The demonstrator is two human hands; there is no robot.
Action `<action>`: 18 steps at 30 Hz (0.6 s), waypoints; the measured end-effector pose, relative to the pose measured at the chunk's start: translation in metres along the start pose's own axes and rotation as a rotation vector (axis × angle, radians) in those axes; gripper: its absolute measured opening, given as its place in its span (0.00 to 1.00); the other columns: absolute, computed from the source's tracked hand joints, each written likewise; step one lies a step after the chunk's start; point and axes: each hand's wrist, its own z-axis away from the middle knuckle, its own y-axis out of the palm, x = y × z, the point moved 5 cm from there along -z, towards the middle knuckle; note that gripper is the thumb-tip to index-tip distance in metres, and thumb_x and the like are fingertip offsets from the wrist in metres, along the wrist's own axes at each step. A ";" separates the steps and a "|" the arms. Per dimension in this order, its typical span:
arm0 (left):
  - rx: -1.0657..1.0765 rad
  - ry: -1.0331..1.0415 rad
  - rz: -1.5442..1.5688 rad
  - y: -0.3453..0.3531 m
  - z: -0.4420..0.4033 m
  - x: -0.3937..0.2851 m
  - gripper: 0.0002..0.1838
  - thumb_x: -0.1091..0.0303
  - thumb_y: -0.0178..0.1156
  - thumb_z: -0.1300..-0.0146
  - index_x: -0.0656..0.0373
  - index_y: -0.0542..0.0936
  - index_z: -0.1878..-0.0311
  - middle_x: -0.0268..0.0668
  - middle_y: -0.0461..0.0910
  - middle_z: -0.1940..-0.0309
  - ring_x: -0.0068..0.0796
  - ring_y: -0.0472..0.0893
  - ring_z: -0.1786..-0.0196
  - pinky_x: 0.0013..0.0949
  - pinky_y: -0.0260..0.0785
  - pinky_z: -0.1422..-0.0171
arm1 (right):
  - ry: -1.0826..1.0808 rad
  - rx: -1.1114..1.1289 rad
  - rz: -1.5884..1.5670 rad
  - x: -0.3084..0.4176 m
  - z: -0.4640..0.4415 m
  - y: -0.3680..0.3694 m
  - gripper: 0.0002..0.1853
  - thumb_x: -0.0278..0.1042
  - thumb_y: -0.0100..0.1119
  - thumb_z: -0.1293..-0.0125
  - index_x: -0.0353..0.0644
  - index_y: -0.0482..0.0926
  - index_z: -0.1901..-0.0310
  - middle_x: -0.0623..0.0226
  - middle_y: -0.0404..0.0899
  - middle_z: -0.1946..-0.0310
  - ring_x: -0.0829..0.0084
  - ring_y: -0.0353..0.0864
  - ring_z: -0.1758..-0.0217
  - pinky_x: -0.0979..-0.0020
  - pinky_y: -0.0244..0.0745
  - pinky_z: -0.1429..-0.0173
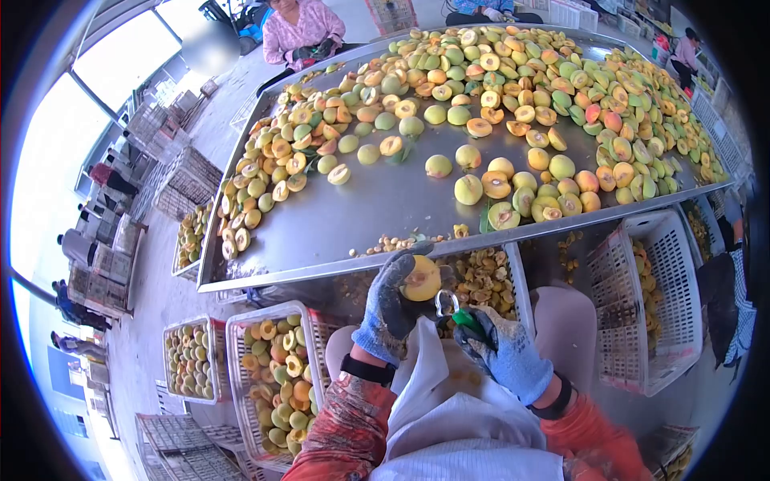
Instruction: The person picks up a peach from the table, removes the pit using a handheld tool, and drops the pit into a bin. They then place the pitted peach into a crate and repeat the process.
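My left hand [383,309], in a dirty blue and dark-coated glove, is closed on a peach half [422,279] just past the metal table's near edge. The peach half's yellow face shows beside the thumb. My right hand [505,353], gloved alike, grips a pitting tool [467,320] with a green handle and a looped metal head. The loop sits close below and right of the peach half; I cannot tell whether they touch. Beneath my hands is a crate [520,280] with pits and fruit scraps.
On the metal table [337,228] lie many whole and halved peaches [481,72], with pits along the front edge. Crates of peach halves [281,377] stand at left, a white crate [666,305] at right. A person in a pink floral top [303,32] sits across the table.
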 end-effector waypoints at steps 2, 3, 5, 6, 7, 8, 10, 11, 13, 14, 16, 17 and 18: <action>-0.008 0.158 -0.135 -0.001 0.028 0.000 0.23 0.58 0.52 0.36 0.66 0.70 0.45 0.46 0.75 0.53 0.41 0.79 0.52 0.35 0.77 0.55 | -0.150 0.026 0.167 0.023 -0.003 0.011 0.15 0.36 0.61 0.42 0.39 0.76 0.55 0.54 0.79 0.73 0.55 0.79 0.73 0.62 0.73 0.71; -0.018 0.162 -0.123 -0.001 0.041 -0.003 0.23 0.58 0.52 0.36 0.66 0.70 0.45 0.46 0.75 0.53 0.41 0.79 0.52 0.35 0.77 0.55 | -0.152 0.041 0.172 0.028 -0.001 0.016 0.15 0.36 0.61 0.42 0.39 0.76 0.55 0.54 0.79 0.73 0.55 0.79 0.73 0.62 0.73 0.71; 0.074 0.113 -0.170 0.011 0.057 -0.014 0.23 0.57 0.51 0.35 0.68 0.70 0.45 0.44 0.76 0.53 0.38 0.80 0.53 0.33 0.76 0.52 | -0.239 -0.019 0.293 0.040 0.002 0.020 0.16 0.38 0.61 0.42 0.39 0.76 0.55 0.54 0.78 0.75 0.56 0.79 0.75 0.63 0.73 0.72; 0.106 0.142 -0.155 0.007 0.060 -0.013 0.23 0.57 0.49 0.34 0.67 0.71 0.45 0.43 0.76 0.55 0.36 0.80 0.54 0.33 0.75 0.52 | -0.247 -0.014 0.297 0.046 0.004 0.023 0.16 0.38 0.61 0.42 0.39 0.76 0.55 0.54 0.78 0.75 0.56 0.79 0.75 0.63 0.73 0.72; 0.105 0.150 -0.153 0.008 0.065 -0.015 0.23 0.57 0.49 0.34 0.67 0.71 0.45 0.43 0.76 0.55 0.36 0.80 0.54 0.33 0.75 0.52 | -0.259 -0.019 0.304 0.052 0.006 0.023 0.16 0.39 0.61 0.42 0.39 0.76 0.56 0.55 0.78 0.77 0.57 0.79 0.76 0.64 0.73 0.72; 0.092 0.152 -0.161 0.009 0.071 -0.017 0.23 0.57 0.49 0.34 0.67 0.71 0.45 0.43 0.77 0.55 0.35 0.80 0.55 0.32 0.75 0.52 | -0.270 -0.027 0.311 0.058 0.008 0.024 0.16 0.40 0.61 0.42 0.39 0.76 0.57 0.56 0.77 0.79 0.57 0.79 0.77 0.64 0.73 0.73; 0.083 0.154 -0.171 0.009 0.076 -0.018 0.22 0.57 0.49 0.33 0.67 0.72 0.45 0.43 0.77 0.56 0.34 0.80 0.55 0.32 0.75 0.53 | -0.287 -0.020 0.328 0.063 0.010 0.025 0.16 0.41 0.61 0.42 0.39 0.76 0.58 0.56 0.77 0.79 0.57 0.78 0.78 0.64 0.73 0.74; 0.082 0.214 -0.258 0.009 0.078 -0.019 0.22 0.58 0.48 0.33 0.67 0.72 0.46 0.42 0.77 0.56 0.34 0.80 0.56 0.31 0.75 0.53 | -0.296 -0.012 0.344 0.065 0.012 0.026 0.16 0.41 0.61 0.42 0.40 0.75 0.58 0.56 0.77 0.80 0.57 0.78 0.78 0.64 0.72 0.74; 0.084 0.274 -0.345 0.008 0.083 -0.019 0.21 0.58 0.48 0.33 0.67 0.73 0.47 0.42 0.77 0.56 0.33 0.80 0.57 0.31 0.75 0.53 | -0.272 0.024 0.380 0.069 0.016 0.027 0.16 0.42 0.60 0.42 0.40 0.75 0.58 0.56 0.77 0.81 0.56 0.78 0.78 0.63 0.72 0.75; 0.046 0.206 -0.241 0.004 0.085 -0.016 0.21 0.58 0.48 0.33 0.67 0.73 0.47 0.43 0.77 0.56 0.32 0.80 0.57 0.31 0.75 0.53 | -0.247 0.065 0.413 0.071 0.019 0.027 0.16 0.43 0.60 0.41 0.40 0.75 0.58 0.55 0.76 0.81 0.55 0.78 0.78 0.63 0.72 0.75; 0.007 0.137 -0.138 0.003 0.089 -0.010 0.20 0.59 0.48 0.33 0.68 0.73 0.48 0.43 0.77 0.56 0.31 0.80 0.57 0.31 0.75 0.54 | -0.212 0.110 0.389 0.076 0.024 0.029 0.16 0.40 0.60 0.40 0.37 0.75 0.57 0.55 0.77 0.80 0.58 0.79 0.78 0.64 0.72 0.75; -0.033 0.260 -0.257 0.008 0.094 -0.013 0.20 0.60 0.49 0.33 0.68 0.73 0.48 0.43 0.77 0.55 0.31 0.80 0.57 0.31 0.74 0.53 | -0.176 0.155 0.363 0.080 0.027 0.031 0.16 0.37 0.59 0.39 0.34 0.75 0.55 0.56 0.78 0.80 0.60 0.79 0.78 0.64 0.72 0.74; -0.074 0.380 -0.377 0.013 0.101 -0.017 0.19 0.61 0.49 0.33 0.68 0.73 0.48 0.43 0.77 0.54 0.30 0.79 0.56 0.31 0.73 0.52 | -0.170 0.156 0.360 0.091 0.029 0.027 0.16 0.37 0.59 0.39 0.34 0.75 0.55 0.56 0.78 0.80 0.60 0.79 0.78 0.64 0.72 0.74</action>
